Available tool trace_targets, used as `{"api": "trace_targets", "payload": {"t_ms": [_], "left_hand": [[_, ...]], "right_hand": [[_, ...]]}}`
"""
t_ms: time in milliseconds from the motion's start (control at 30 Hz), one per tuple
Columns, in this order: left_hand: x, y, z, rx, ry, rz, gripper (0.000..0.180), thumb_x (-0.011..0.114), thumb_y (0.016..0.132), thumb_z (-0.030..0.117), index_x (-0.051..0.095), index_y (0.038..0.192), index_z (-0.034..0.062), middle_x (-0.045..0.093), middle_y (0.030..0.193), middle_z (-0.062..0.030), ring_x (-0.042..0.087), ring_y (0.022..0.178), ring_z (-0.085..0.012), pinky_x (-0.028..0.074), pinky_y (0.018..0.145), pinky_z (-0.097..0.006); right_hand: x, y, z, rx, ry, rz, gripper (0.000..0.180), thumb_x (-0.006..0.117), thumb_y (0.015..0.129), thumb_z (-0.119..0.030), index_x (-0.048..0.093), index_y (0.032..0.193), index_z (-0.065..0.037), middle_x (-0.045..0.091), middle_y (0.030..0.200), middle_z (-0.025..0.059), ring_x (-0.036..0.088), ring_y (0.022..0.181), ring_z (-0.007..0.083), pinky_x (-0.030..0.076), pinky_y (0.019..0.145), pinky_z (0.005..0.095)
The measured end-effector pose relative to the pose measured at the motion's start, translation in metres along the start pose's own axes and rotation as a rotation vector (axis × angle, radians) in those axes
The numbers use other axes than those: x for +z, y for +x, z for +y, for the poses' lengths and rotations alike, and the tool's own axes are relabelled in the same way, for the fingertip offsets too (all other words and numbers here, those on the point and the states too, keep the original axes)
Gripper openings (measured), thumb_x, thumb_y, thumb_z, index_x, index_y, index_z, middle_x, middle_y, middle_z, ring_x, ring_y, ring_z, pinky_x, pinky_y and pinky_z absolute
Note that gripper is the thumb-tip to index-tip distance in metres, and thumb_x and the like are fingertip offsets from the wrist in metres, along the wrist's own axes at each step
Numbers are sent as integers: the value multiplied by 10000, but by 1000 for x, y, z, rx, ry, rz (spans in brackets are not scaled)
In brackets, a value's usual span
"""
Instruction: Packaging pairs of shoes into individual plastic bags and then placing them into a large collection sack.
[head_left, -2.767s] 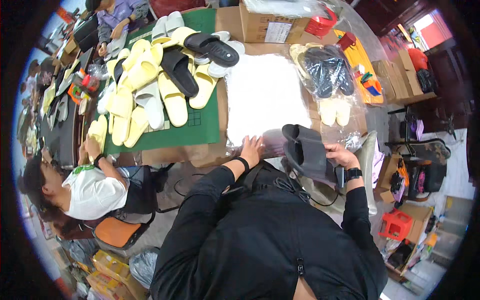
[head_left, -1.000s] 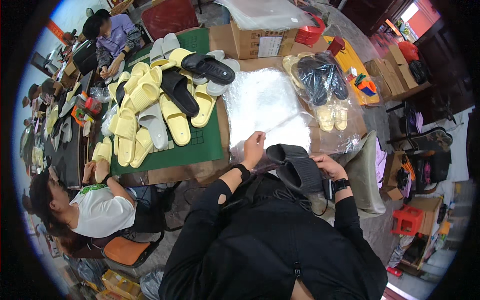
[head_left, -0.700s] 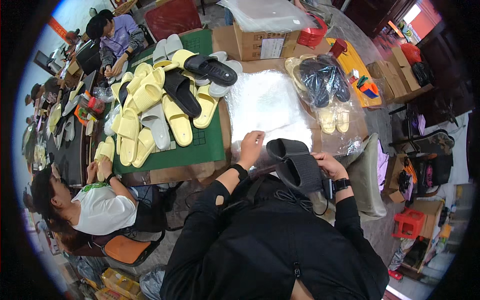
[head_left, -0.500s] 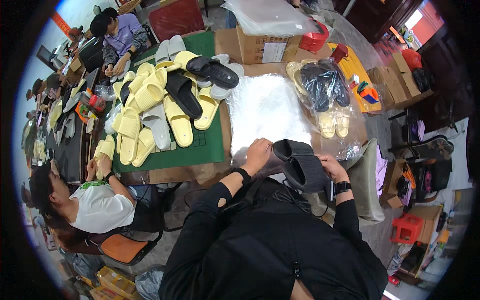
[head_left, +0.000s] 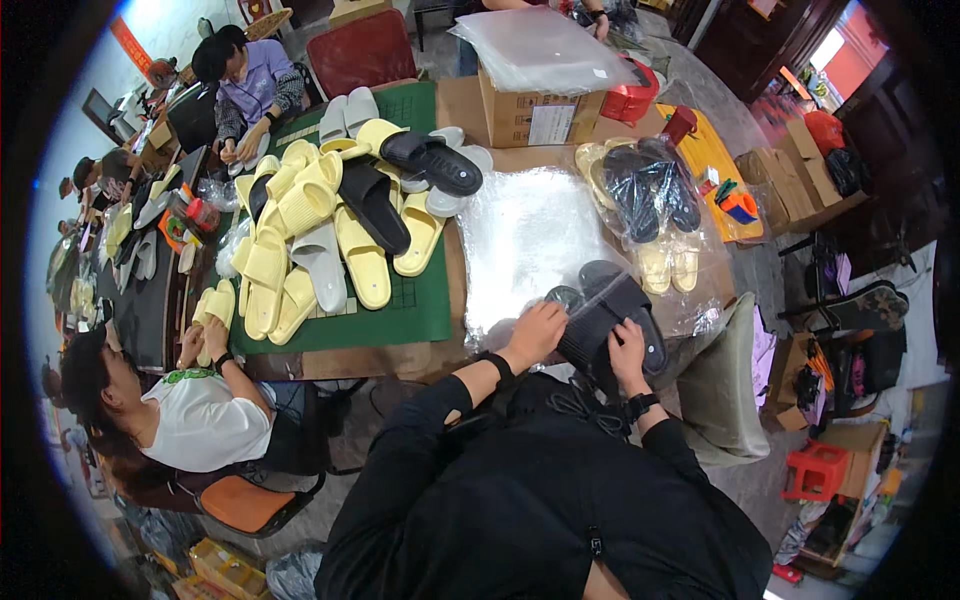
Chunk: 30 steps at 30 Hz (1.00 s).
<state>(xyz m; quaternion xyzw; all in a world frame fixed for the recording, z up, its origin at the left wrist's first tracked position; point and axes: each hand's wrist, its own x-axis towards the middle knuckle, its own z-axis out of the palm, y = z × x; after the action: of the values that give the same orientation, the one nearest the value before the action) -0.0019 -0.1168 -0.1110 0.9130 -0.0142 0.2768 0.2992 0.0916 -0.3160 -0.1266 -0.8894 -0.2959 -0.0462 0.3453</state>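
A pair of black slippers (head_left: 600, 318) lies between my hands at the front edge of the table, soles turned away from me in part and overlapping. My left hand (head_left: 537, 334) is closed at the left slipper's edge. On the right slipper, my right hand (head_left: 628, 354) grips around its strap, fingers bent over it. Under and beyond the slippers spreads a stack of clear plastic bags (head_left: 525, 235). Whether a bag's film covers the slippers' far ends is hard to make out. To the right lie bagged black slippers (head_left: 650, 190) and bagged yellow slippers (head_left: 668, 262).
A heap of yellow, grey and black slippers (head_left: 305, 205) covers the green mat (head_left: 400, 325) at left. A cardboard box (head_left: 540, 115) topped with plastic sheets stands at the back. Two co-workers sit along the left side; a draped chair (head_left: 722, 380) is at right.
The black slippers have swung from upright in my hands to lying toward the plastic bags. My right hand has moved left, onto the strap, and my left hand slightly right and down.
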Motion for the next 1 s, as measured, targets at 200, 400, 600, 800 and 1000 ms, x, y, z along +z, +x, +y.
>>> {"api": "trace_targets", "payload": {"t_ms": [200,400,600,800,1000], "left_hand": [[-8,1,2,-35,1,-13,122,562,753,66,530,870,54,528,1055,-80,477,1010,-259,359,880,-420],[-7,-5,-5,27,-109,-174,107,506,796,45,511,902,29,469,1219,-105,365,1202,-277,226,1014,-469],[-11,-4,-5,102,-107,-266,91,501,820,59,505,903,25,456,1243,-96,355,1213,-290,212,1028,-473],[-7,-1,-9,40,-137,-230,178,468,827,54,498,1001,24,467,1213,-124,365,1202,-295,222,1016,-481],[-26,15,-39,-322,-154,50,249,414,867,84,448,1109,39,556,1044,-143,411,1156,-321,211,999,-485]], "right_hand": [[-2,-1,-17,-242,-95,-163,267,633,695,-110,576,939,-17,506,1048,183,463,967,364,381,801,438],[5,-3,-15,-275,-104,-187,290,628,701,-106,562,967,-10,486,1069,186,442,990,371,375,825,443],[3,5,-16,-199,-70,-197,249,620,717,-96,575,939,7,500,1038,200,458,960,370,396,810,421],[9,13,-17,0,-20,-100,201,611,725,-117,611,871,22,548,984,155,488,932,334,403,803,401],[1,19,-6,-58,-67,-83,141,598,695,-73,627,809,6,575,921,149,524,869,335,423,738,375]]}}
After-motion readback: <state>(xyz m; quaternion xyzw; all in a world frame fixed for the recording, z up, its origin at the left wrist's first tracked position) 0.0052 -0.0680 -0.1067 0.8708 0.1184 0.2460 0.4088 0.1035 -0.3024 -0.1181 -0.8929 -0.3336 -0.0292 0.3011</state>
